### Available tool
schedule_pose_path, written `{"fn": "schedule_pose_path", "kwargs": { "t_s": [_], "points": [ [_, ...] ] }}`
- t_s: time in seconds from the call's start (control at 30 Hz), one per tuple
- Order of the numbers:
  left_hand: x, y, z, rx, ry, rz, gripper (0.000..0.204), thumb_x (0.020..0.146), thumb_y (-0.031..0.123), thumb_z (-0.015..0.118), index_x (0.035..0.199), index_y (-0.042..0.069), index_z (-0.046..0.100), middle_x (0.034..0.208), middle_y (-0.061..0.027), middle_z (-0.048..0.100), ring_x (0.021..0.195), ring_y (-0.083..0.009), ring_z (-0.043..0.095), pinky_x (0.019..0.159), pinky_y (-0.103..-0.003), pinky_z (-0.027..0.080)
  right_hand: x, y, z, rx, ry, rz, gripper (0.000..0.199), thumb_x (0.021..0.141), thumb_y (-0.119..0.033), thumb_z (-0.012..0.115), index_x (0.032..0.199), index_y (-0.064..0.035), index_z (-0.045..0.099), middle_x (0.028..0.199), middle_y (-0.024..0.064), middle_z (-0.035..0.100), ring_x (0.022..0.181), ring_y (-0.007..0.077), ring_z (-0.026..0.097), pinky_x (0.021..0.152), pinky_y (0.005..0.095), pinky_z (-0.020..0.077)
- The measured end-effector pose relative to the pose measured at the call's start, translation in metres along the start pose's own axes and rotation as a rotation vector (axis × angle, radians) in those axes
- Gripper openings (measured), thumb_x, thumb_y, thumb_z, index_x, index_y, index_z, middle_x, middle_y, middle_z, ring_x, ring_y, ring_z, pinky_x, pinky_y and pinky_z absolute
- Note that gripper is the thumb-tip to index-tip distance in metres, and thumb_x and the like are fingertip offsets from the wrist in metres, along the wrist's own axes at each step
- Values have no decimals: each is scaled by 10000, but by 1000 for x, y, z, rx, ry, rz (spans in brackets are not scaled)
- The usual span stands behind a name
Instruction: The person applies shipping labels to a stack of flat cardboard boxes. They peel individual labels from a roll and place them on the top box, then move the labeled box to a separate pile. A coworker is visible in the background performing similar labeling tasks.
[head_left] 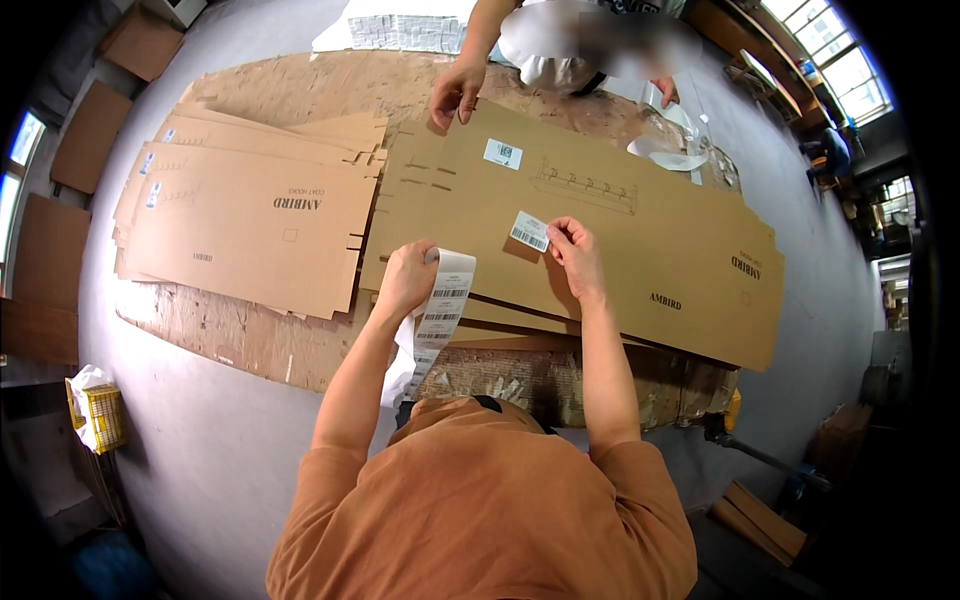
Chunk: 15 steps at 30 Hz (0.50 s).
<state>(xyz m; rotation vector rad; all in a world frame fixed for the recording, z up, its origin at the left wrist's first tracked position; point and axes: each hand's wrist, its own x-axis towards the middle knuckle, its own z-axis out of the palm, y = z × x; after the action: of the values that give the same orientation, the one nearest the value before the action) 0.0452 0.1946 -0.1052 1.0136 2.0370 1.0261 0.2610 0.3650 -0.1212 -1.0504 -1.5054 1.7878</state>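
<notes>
My left hand (405,278) grips a long white strip of barcode labels (441,312) that hangs down over the near edge of the work surface. My right hand (574,255) pinches one white barcode label (529,231) against the top flattened brown cardboard box (640,240) of a stack. Another white label (503,153) is stuck on the same cardboard farther away. A person across the surface rests a hand (456,92) on the far edge of that cardboard.
A second pile of flat cardboard boxes (250,215) lies to the left on the worn wooden work surface (260,345). Backing paper scraps (665,150) lie at the far right. A yellow basket (98,415) stands on the grey floor at left; cardboard sheets (90,135) lie beyond.
</notes>
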Motion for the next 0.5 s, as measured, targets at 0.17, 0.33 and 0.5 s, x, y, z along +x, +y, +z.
{"fn": "schedule_pose_path", "kwargs": {
  "t_s": [0.17, 0.33, 0.5],
  "points": [
    [2, -2, 2, -5, 0, -3, 283, 756, 217, 624, 920, -12, 657, 854, -245, 647, 838, -384, 637, 735, -391, 497, 0, 3, 3, -49, 17, -31, 86, 901, -123, 583, 882, -39, 590, 674, -51, 482, 592, 24, 410, 529, 176, 328],
    [3, -1, 2, 9, 2, -25, 291, 753, 225, 627, 920, -11, 663, 852, -247, 652, 835, -379, 644, 735, -392, 502, 4, -3, 4, -118, 13, 6, 92, 896, -115, 577, 868, -30, 597, 670, -46, 491, 589, 29, 417, 522, 184, 327],
    [4, -2, 3, -18, 5, -26, 292, 747, 220, 628, 916, -16, 662, 842, -248, 652, 828, -382, 645, 736, -395, 503, 4, -4, 7, -147, 16, -6, 102, 893, -118, 575, 865, -23, 598, 669, -43, 496, 582, 31, 412, 512, 190, 323]
  ]
}}
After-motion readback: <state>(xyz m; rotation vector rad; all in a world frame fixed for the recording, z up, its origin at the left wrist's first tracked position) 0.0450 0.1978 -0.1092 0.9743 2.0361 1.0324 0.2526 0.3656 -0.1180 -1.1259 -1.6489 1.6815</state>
